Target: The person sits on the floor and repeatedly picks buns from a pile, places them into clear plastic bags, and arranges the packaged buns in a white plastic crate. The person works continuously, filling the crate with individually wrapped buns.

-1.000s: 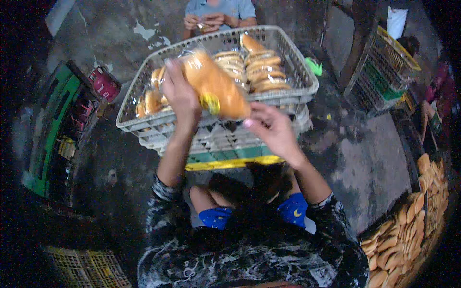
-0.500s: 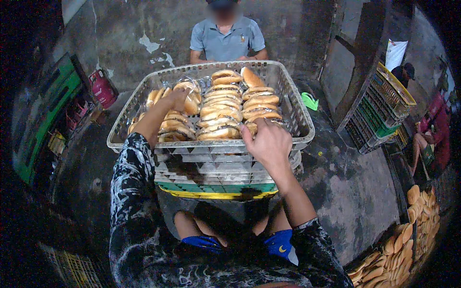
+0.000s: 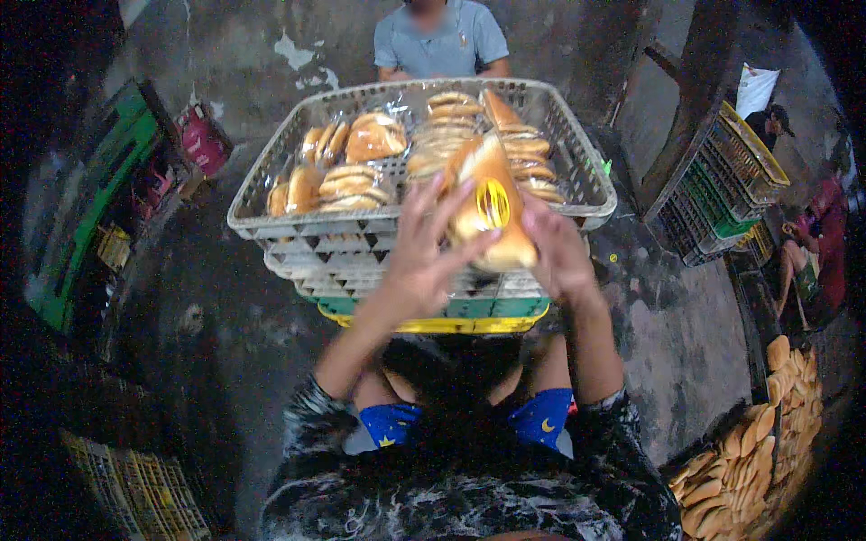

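Note:
A golden bun in a clear wrapper with a yellow label (image 3: 510,212) is held up above the near rim of a grey plastic crate (image 3: 325,221). My right hand (image 3: 564,252) is closed on its right side. At its left side my left hand (image 3: 419,257) is open, fingers and thumb spread, some overlapping the bun; motion blurs them, so firm contact is unclear. Inside the crate, wrapped buns (image 3: 356,189) stand in rows, with a bun lying label-less side up (image 3: 376,137) at the back left. The held bun hides part of the middle and right rows.
Under the top crate is a stack of crates, including a yellow one (image 3: 433,323). A person in a grey-blue shirt (image 3: 437,45) sits across. More crates (image 3: 713,198) stand at the right, beside another person (image 3: 821,234). Loose bread (image 3: 740,469) is heaped lower right.
My left hand has come back from the crate's left rows to the middle. My right hand has lifted off the right row and now holds a wrapped bun. The view has shifted slightly.

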`<state>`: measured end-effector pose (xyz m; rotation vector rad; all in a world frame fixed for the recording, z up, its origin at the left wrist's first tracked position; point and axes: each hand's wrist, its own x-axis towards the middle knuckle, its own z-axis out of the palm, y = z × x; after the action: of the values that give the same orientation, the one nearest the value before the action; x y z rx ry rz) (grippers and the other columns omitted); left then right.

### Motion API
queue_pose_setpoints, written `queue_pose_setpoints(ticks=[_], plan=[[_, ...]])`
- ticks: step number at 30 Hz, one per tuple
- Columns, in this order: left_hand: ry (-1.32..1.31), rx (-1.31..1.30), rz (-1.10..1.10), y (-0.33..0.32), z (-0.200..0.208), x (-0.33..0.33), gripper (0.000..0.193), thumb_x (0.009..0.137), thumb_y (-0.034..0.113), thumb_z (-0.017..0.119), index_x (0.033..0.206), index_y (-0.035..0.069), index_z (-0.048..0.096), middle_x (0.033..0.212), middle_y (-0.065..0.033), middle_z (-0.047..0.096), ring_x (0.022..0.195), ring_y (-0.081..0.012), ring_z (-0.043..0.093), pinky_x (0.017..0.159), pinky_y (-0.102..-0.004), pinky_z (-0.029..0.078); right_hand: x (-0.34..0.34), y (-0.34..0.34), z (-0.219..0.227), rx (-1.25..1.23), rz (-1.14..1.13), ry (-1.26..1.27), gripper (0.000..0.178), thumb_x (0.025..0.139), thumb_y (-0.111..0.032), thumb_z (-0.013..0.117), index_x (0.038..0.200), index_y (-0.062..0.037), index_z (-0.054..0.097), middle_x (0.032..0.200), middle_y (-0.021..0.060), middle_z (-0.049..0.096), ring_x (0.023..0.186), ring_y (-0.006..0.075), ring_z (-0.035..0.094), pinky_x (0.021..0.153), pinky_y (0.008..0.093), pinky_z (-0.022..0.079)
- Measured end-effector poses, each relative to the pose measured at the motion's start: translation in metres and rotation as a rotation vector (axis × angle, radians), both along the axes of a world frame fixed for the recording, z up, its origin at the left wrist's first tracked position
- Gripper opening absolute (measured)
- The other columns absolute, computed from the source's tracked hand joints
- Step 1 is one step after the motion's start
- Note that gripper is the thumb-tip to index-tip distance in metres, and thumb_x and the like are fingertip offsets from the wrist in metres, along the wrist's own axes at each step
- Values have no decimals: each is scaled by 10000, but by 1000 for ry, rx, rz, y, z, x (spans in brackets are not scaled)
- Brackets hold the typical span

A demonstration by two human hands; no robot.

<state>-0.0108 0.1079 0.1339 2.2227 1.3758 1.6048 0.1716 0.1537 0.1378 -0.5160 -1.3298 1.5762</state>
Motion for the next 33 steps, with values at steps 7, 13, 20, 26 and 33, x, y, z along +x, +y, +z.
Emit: queue_pose_setpoints(ticks=[7, 13, 20, 26, 33], plan=[[-1068, -510, -485, -100, -128, 23, 752, 722, 59, 634, 1309, -10, 171, 1290, -152, 335, 1180, -235, 352, 976, -361, 287, 5, -110, -113, 7, -238, -312, 265, 779, -125, 581, 1008, -6, 523, 1046, 94, 533, 985, 192, 500, 833, 304, 399], [-1080, -620, -515, -108, -146, 37, 748, 711, -22, 604, 1314, -1, 161, 1316, -147, 285, 1208, -212, 302, 980, -345, 271, 33, -92, -114, 2, -463, -578, 186, 827, -196, 520, 807, -19, 574, 711, 56, 578, 709, 144, 530, 660, 263, 419], [-1062, -850, -741, -86, -133, 13, 616, 672, 106, 658, 1211, -6, 380, 1140, -109, 484, 1039, -187, 470, 909, -302, 345, 20, -94, -121, -398, 141, 219, 188, 843, -228, 498, 818, -42, 499, 710, 16, 503, 664, 105, 445, 598, 230, 384], [-1044, -588, -483, -86, -113, 44, 480, 661, 18, 682, 1092, -29, 476, 995, -88, 567, 900, -160, 542, 831, -276, 411, 2, -97, -123, -632, 31, -181, 195, 830, -178, 507, 933, -17, 538, 812, 35, 571, 739, 117, 537, 670, 233, 441], [-936, -507, -408, -92, -159, 31, 219, 776, 37, 571, 980, -11, 510, 882, -59, 562, 807, -114, 533, 722, -248, 435, 6, -94, -96, 66, -88, -298, 200, 767, -189, 612, 858, -13, 583, 809, 23, 586, 760, 97, 533, 700, 246, 427]])
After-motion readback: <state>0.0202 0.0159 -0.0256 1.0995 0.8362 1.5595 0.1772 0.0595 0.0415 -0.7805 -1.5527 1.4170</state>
